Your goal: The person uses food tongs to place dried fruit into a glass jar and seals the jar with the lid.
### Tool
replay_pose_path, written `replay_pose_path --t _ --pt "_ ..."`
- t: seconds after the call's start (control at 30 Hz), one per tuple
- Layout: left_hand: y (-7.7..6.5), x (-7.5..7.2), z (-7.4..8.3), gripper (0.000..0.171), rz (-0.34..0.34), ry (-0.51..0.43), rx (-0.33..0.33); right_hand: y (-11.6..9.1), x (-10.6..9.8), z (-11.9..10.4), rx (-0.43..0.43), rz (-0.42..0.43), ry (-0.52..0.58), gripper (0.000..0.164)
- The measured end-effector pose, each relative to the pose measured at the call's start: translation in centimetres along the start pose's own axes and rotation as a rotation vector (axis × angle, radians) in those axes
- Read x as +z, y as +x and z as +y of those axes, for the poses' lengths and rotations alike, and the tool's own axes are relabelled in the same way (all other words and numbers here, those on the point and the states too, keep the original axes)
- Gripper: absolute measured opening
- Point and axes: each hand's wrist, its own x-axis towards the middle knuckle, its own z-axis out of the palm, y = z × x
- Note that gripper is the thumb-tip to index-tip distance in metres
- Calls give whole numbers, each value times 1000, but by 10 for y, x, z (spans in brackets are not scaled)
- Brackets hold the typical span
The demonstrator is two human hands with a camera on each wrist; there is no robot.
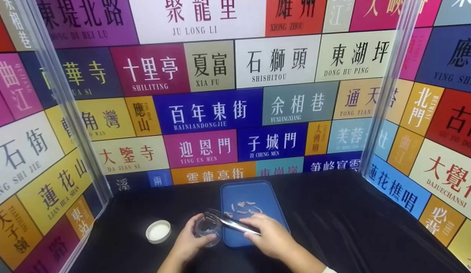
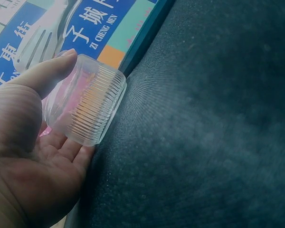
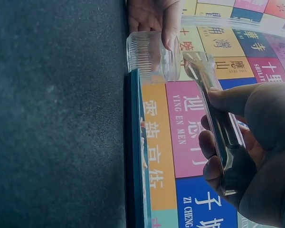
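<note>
My left hand [image 1: 186, 242] holds a clear ribbed jar [image 2: 97, 104], thumb on one side and fingers on the other. The jar is lidless and upright at the left edge of the blue tray [image 1: 246, 191]. In my right hand [image 1: 272, 238] is a pair of shiny metal tongs [image 3: 221, 128], gripped between thumb and fingers. The fork-like tips of the tongs [image 2: 40, 45] are over the jar's mouth. Several small pale pieces [image 1: 252, 208] lie on the tray, the nearest ones close to my right hand and the tongs.
A round white lid [image 1: 158, 231] lies on the black cloth [image 1: 133, 206] to the left of my left hand. Clear upright corner strips [image 1: 383, 91] and panels of coloured name signs [image 1: 205, 110] enclose the back and sides.
</note>
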Motion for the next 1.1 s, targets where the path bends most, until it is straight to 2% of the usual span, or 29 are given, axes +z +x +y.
replay_pose_path --t 0.3,0.7,0.9,1.1 --pt "0 -1 0 93 7 17 -6 1 -2 -1 41 -22 17 43" --pt "1 -1 0 91 2 1 -6 5 -10 1 160 -40 9 55" --pt "0 -1 1 91 3 8 0 6 -17 12 178 14 3 57" --pt "0 -1 0 91 6 8 3 10 -26 30 236 70 -12 55"
